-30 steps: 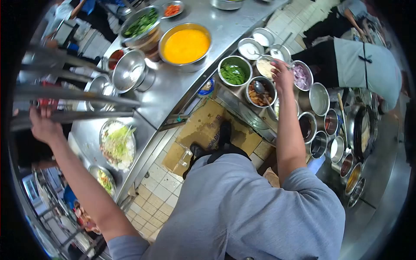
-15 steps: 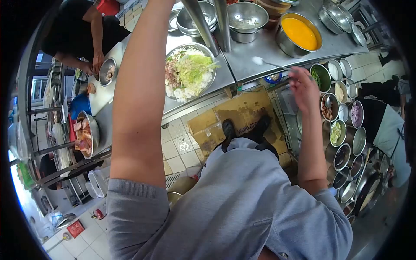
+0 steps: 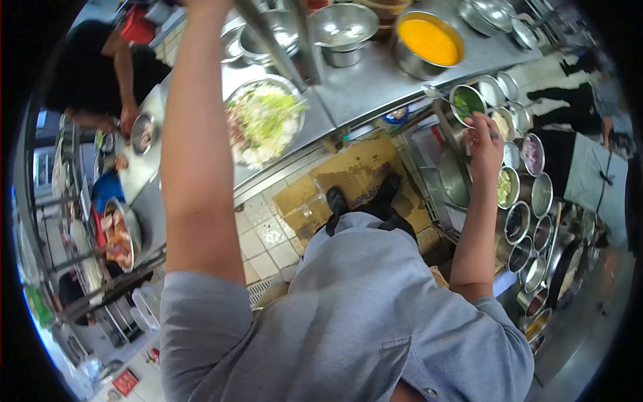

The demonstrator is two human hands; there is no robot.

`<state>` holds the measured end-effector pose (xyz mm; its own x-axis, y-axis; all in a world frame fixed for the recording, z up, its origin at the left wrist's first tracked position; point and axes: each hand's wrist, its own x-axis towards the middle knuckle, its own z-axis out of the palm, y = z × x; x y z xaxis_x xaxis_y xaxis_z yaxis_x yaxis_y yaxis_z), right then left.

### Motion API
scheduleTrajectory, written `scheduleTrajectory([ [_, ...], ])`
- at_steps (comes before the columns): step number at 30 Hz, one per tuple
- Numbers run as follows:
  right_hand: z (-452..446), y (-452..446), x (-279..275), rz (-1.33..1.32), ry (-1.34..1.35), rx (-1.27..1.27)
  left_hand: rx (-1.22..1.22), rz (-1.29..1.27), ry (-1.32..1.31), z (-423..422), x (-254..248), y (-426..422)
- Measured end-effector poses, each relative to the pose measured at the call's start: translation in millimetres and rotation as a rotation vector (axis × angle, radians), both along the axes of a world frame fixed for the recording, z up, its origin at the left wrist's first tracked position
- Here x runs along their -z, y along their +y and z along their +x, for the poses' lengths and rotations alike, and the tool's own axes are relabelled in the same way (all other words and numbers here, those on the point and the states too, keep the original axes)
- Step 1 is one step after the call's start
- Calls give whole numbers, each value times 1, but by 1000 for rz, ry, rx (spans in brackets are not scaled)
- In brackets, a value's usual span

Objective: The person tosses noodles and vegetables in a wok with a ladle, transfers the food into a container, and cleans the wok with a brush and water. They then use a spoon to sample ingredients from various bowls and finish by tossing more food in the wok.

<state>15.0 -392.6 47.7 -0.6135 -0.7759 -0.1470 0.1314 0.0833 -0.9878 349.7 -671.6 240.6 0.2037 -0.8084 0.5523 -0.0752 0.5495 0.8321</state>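
Note:
My right hand [image 3: 483, 139] is over the rows of metal pots at the right, its fingers closed on a spoon [image 3: 431, 92]. The spoon's bowl points left and has something whitish in it. Beneath it stands a pot of green liquid or chopped greens [image 3: 467, 104]; I cannot tell which. My left arm stretches up across the counter, and my left hand [image 3: 209, 4] is cut off by the top edge, its fingers out of sight. Beside that forearm sits a metal bowl of white rice, shredded greens and brownish meat bits [image 3: 268, 120].
A pot of orange liquid [image 3: 430, 41] and a metal bowl [image 3: 343, 27] stand on the steel counter. Two posts [image 3: 305, 40] rise from it. At left, another person [image 3: 124, 74] works by a small bowl [image 3: 145, 132]. Raw meat fills a bowl [image 3: 119, 234]. Cardboard [image 3: 355, 167] lies underfoot.
My right hand has moved with the spoon from beside the counter edge to over the pots. The view has shifted, so the counter things appear further left. My left arm is still stretched out.

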Motion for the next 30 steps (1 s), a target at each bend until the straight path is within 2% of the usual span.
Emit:
scheduleTrajectory([
  [1,-30,16,10,-22,37,59,2,-19,-2,9,8,-13],
  [2,-55,30,20,-62,19,124,159,-192,-164,59,40,-73],
  [3,-81,47,23,-104,9,202,88,67,133,24,23,-27],
  [4,-96,57,13,-80,14,279,137,98,130,24,22,-24],
  [5,-119,68,18,-65,17,360,-68,197,212,5,11,-12],
  [7,-149,76,11,-42,27,486,-131,166,241,11,8,-13],
  [9,-184,72,21,-143,27,538,-139,83,233,9,6,-10],
  [10,-194,64,20,-135,68,567,-56,79,234,23,10,-19],
  [11,-208,57,24,-106,110,579,21,73,233,40,15,-31],
  [17,-281,-22,88,-12,143,601,-20,60,158,25,5,-9],
  [19,-299,-43,109,33,141,591,60,74,179,23,3,-4],
  [21,-316,-59,128,95,183,597,38,90,166,20,-1,1],
  [22,-320,-64,134,149,236,595,7,100,166,18,-2,3],
  [27,-334,-83,153,167,179,612,-37,101,154,14,-4,9],
  [30,-341,-87,164,286,278,579,-27,93,154,17,-3,6],
])
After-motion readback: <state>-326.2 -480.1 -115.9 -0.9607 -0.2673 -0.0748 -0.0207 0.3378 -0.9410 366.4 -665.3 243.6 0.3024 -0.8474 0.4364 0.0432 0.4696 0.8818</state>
